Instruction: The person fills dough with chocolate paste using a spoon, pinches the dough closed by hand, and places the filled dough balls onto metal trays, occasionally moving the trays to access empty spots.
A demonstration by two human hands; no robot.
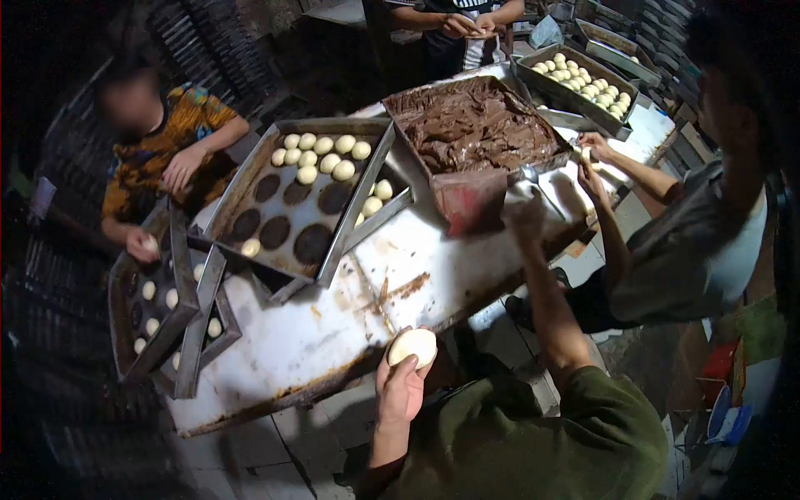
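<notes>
My left hand (pixel 403 388) is closed around a pale round piece of dough (pixel 412 347), held up near the table's front edge with the thumb over its side. My right hand (pixel 525 218) reaches forward beside the big tray of chocolate filling (pixel 479 125); it is dark and blurred, so its fingers cannot be made out. A small shiny metal piece (pixel 531 173), perhaps a spoon, shows just above it. A red and brown smeared panel (pixel 471 202) stands to its left at the filling tray's near end.
A metal tray with dough balls (pixel 325 150) rests tilted on stacked trays; smaller trays (pixel 187 350) lie at left. Another dough-ball tray (pixel 575 104) stands at back right. Co-workers stand at left, back and right, the right one's hands (pixel 596 158) near the filling.
</notes>
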